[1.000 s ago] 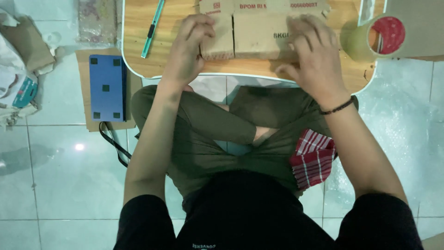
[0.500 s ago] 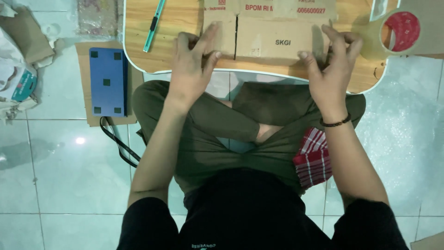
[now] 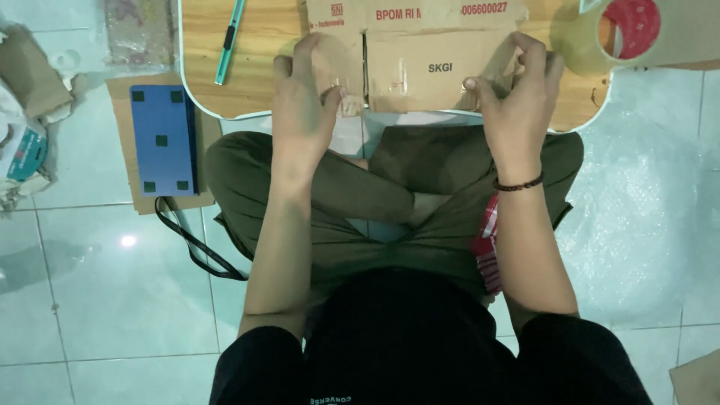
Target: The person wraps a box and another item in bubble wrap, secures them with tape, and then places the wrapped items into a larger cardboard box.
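Observation:
A flattened brown cardboard box [image 3: 420, 71] with red and black print lies on the small wooden lap table [image 3: 247, 82], a slit running between its two near flaps. My left hand [image 3: 304, 105] lies on the left flap, fingers stretched forward and thumb pressed near the slit at the near edge. My right hand [image 3: 517, 94], with a dark bracelet at the wrist, curls thumb and fingers around the right flap's near corner. Both forearms reach over my crossed legs in olive trousers.
A teal utility knife [image 3: 229, 41] lies on the table's left part. A tape roll with a red core [image 3: 611, 34] stands at the table's right end. On the tiled floor to the left are a blue flat device [image 3: 163, 139] on cardboard, a black cable [image 3: 195, 251] and crumpled scraps [image 3: 22, 112].
Both hands slid back toward the box's near edge. My right hand went from lying flat to curling around the right flap. The view tilted slightly.

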